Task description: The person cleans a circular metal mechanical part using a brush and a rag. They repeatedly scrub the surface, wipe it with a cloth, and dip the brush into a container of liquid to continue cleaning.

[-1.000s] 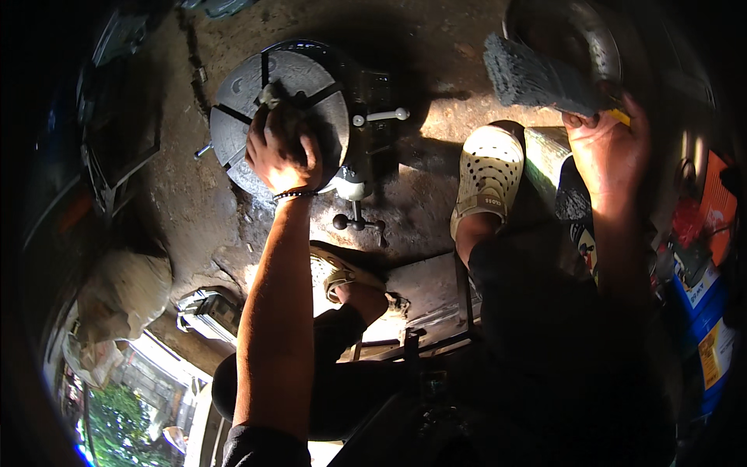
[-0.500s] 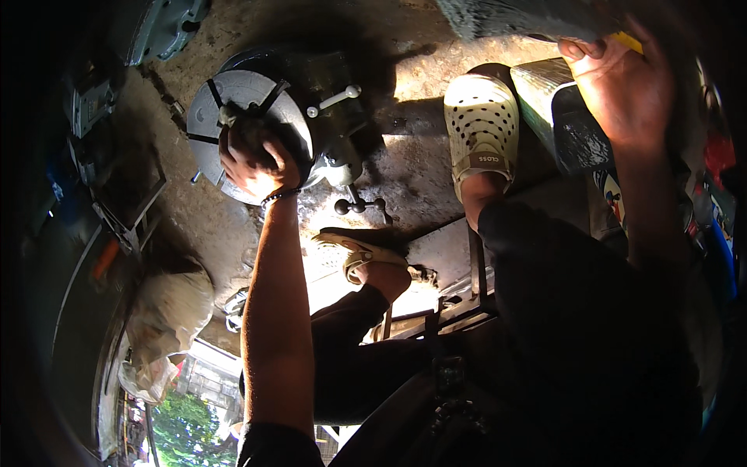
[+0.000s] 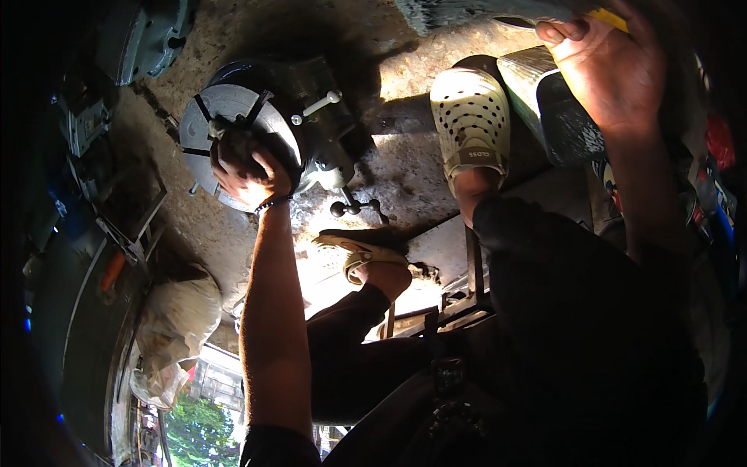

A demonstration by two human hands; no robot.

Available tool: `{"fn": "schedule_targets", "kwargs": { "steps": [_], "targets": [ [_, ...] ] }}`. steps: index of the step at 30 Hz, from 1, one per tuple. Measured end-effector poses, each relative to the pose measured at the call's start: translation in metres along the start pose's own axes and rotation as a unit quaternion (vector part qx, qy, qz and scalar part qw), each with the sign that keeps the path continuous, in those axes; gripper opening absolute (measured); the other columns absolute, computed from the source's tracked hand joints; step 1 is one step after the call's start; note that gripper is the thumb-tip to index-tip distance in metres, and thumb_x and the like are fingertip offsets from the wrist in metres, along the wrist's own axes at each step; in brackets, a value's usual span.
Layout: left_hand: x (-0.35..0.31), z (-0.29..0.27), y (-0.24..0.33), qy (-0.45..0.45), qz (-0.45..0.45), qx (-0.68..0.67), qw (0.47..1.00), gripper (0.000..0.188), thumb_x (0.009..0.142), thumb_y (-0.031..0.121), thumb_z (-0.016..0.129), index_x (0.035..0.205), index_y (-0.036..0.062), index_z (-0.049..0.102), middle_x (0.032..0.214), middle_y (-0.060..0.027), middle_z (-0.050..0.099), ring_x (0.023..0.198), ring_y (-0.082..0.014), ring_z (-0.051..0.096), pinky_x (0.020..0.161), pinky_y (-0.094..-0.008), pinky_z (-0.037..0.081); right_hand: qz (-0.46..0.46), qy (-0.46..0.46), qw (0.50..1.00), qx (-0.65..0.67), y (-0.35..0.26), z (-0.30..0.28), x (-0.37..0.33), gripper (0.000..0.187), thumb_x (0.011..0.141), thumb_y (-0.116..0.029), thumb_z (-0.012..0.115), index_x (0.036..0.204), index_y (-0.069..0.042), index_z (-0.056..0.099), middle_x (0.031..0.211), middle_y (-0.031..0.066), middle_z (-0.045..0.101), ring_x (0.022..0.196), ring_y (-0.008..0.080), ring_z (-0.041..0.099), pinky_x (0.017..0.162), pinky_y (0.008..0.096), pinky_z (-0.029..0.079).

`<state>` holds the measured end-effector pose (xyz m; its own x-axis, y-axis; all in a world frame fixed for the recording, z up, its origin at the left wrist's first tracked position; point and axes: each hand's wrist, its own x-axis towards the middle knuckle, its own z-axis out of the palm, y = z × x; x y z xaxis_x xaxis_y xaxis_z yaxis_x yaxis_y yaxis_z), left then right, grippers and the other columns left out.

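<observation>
My left hand point(image 3: 253, 171), with a dark beaded bracelet at the wrist, lies on the round face of a grey slotted rotary table point(image 3: 272, 140). Its shaded fingers curl near the middle of the disc, and a small pale lump pokes out beside them. What they hold is too dark to make out. At the upper right my right hand point(image 3: 611, 74) is raised, its palm side lit. Those fingers are bent at the edge of a grey, rough-surfaced thing point(image 3: 482, 12), with a bit of yellow between them; what they grip is mostly hidden.
A lever with a ball end point(image 3: 319, 107) and a black three-knob handle point(image 3: 354, 208) stick out from the rotary table. My clog-shod foot point(image 3: 471, 117) stands beside a dark, green-sided block point(image 3: 572, 117). Metal machine parts point(image 3: 148, 39) and a plastic bag point(image 3: 179, 319) are at left.
The whole view has shifted slightly, so the rotary table and both hands appear a little farther left. Both hands keep nearly the same places and poses.
</observation>
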<state>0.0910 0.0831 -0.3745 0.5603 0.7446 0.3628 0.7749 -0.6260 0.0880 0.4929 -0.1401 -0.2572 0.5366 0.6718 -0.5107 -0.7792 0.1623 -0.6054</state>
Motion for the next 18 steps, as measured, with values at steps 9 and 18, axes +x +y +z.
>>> {"fn": "schedule_targets", "kwargs": {
  "steps": [9, 18],
  "targets": [
    [0.000, 0.000, 0.001, -0.001, -0.014, 0.009, 1.000, 0.058, 0.097, 0.052, 0.044, 0.131, 0.0066, 0.054, 0.131, -0.0190, 0.057, 0.116, -0.0409, 0.057, 0.096, -0.0535, 0.046, 0.098, -0.199, 0.900, -0.374, 0.045, 0.006, -0.034, 0.025, 0.099, -0.024, 0.057, 0.104, -0.001, 0.066, 0.091, 0.0058, 0.069, 0.084, 0.0140, 0.064, 0.075, 0.0329, 0.052],
    [0.002, 0.000, 0.001, 0.005, 0.016, -0.010, 1.000, 0.053, 0.098, 0.049, 0.045, 0.129, 0.0074, 0.056, 0.130, -0.0187, 0.058, 0.114, -0.0403, 0.058, 0.095, -0.0530, 0.046, 0.277, -0.205, 0.705, -0.620, 0.148, 0.036, -0.048, 0.039, 0.092, -0.042, 0.063, 0.119, -0.014, 0.064, 0.109, 0.0117, 0.068, 0.107, 0.0270, 0.064, 0.095, 0.0392, 0.050]
  ]
}}
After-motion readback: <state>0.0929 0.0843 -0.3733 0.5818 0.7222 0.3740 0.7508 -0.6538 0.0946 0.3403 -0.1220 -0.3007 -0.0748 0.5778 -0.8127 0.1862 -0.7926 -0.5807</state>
